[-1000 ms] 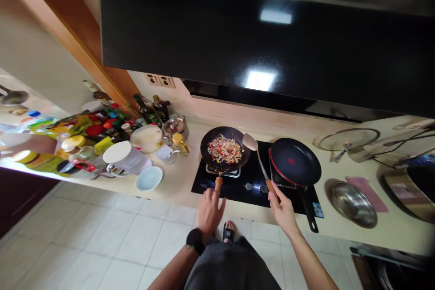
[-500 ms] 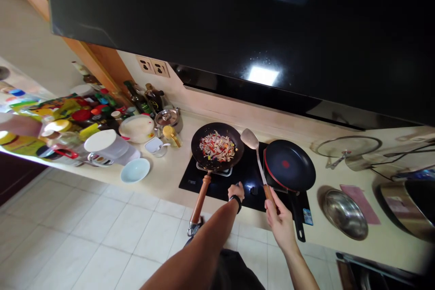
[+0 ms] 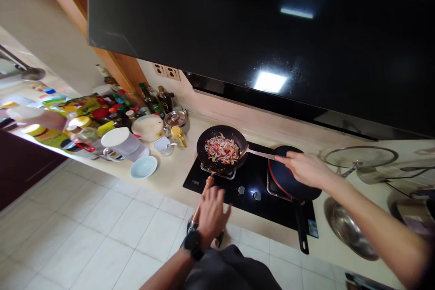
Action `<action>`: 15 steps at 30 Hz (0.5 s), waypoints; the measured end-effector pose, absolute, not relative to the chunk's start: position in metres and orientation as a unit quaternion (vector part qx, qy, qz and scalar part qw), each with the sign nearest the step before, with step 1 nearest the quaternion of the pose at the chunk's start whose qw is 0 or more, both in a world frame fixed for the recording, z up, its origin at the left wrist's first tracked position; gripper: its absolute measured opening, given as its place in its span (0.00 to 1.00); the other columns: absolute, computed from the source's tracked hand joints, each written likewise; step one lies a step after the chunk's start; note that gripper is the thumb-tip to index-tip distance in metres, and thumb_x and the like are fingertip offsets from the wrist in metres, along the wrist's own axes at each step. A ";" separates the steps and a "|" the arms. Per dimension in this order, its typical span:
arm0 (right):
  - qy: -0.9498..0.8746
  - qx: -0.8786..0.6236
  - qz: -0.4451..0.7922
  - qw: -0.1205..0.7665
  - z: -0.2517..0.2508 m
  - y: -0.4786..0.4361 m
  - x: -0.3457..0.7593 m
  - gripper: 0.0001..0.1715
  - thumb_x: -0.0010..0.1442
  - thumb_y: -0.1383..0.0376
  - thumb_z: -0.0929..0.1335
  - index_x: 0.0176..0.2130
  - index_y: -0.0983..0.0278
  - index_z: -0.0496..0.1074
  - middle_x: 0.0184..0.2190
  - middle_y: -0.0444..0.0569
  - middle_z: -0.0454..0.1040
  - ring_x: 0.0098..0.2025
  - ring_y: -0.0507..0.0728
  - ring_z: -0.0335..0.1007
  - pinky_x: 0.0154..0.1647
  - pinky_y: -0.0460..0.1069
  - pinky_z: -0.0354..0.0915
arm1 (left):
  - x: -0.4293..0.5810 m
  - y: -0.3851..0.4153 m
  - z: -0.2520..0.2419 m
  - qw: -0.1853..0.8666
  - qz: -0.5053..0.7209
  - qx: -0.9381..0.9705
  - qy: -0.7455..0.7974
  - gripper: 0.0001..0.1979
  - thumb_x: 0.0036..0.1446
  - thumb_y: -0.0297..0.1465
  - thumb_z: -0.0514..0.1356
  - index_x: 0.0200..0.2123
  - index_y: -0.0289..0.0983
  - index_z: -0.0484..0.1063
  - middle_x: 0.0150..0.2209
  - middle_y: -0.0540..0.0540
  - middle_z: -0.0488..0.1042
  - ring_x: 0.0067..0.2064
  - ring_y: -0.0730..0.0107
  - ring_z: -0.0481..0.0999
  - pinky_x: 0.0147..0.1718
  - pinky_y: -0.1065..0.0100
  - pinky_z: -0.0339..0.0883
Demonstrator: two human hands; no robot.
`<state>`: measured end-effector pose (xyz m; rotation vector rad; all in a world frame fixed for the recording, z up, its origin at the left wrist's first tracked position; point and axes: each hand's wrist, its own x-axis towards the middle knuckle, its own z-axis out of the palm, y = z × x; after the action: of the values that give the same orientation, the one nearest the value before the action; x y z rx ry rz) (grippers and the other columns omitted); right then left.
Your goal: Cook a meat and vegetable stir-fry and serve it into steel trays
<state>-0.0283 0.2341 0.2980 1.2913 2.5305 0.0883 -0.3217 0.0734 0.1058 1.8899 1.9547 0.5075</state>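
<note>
On the left burner sits a dark wok (image 3: 202,156) with a wooden handle (image 3: 209,184) pointing toward me. Chopped food (image 3: 221,148) in white, red and yellow bits lies in it. My left hand (image 3: 213,213), a watch on its wrist, is over the handle with its fingers stretched and apart; whether the palm touches the wood is hidden. My right hand (image 3: 302,167) is closed round the handle of a metal spatula (image 3: 260,153). The spatula's blade rests in the wok at the right edge of the food. Beneath my right forearm is a dark frying pan (image 3: 283,176) with a red side.
Two knobs (image 3: 241,190) sit on the front of the black cooktop (image 3: 224,186). Left of it stand a pale blue bowl (image 3: 143,167), a white-lidded pitcher (image 3: 124,142) and several bottles. A steel bowl (image 3: 351,231) and a glass lid (image 3: 360,157) are at right. A range hood (image 3: 204,31) hangs above.
My left hand has moved from the cooktop knob to the wok's handle and opened. My right hand has swung the spatula from upright over the cooktop into the wok. The view has shifted slightly.
</note>
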 end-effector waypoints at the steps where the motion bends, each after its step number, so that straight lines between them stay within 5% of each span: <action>1: 0.884 0.434 0.036 0.169 0.307 0.248 -0.037 0.35 0.61 0.71 0.64 0.64 0.51 0.73 0.39 0.51 0.79 0.33 0.57 0.76 0.33 0.49 0.64 | -0.341 0.068 0.102 0.201 0.205 0.620 0.730 0.19 0.60 0.32 0.62 0.54 0.37 0.68 0.54 0.35 0.71 0.55 0.50 0.73 0.50 0.53 0.71; 4: 0.887 0.419 0.004 0.191 0.309 0.281 -0.066 0.33 0.57 0.73 0.66 0.58 0.54 0.79 0.38 0.53 0.81 0.37 0.60 0.77 0.35 0.51 0.63 | -0.383 0.069 0.081 0.425 0.219 0.476 0.738 0.16 0.59 0.28 0.59 0.51 0.37 0.63 0.37 0.44 0.75 0.36 0.61 0.78 0.34 0.63 0.71; 7: 0.884 0.427 -0.053 0.185 0.282 0.298 -0.089 0.29 0.59 0.72 0.66 0.57 0.56 0.80 0.38 0.55 0.81 0.39 0.61 0.77 0.37 0.51 0.63 | -0.397 0.081 0.060 0.580 0.182 0.381 0.697 0.08 0.60 0.26 0.55 0.43 0.39 0.61 0.20 0.55 0.68 0.19 0.69 0.70 0.20 0.70 0.61; 11: 0.881 0.441 -0.054 0.161 0.242 0.295 -0.104 0.31 0.68 0.69 0.62 0.66 0.54 0.71 0.42 0.53 0.79 0.38 0.58 0.76 0.37 0.49 0.64 | -0.399 0.085 0.050 0.628 0.215 0.344 0.664 0.10 0.56 0.26 0.60 0.37 0.41 0.59 0.16 0.59 0.65 0.14 0.74 0.64 0.16 0.74 0.52; 15: 0.871 0.468 -0.058 0.134 0.234 0.278 -0.086 0.30 0.73 0.65 0.60 0.70 0.53 0.66 0.48 0.53 0.78 0.42 0.57 0.77 0.42 0.49 0.66 | -0.409 0.079 0.049 0.710 0.286 0.272 0.583 0.17 0.50 0.31 0.67 0.37 0.41 0.60 0.19 0.59 0.66 0.16 0.77 0.66 0.17 0.76 0.55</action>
<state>-0.0864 0.2783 0.2341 1.3576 2.5257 -0.1684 -0.4092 0.0787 0.0486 0.6046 1.2930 0.6353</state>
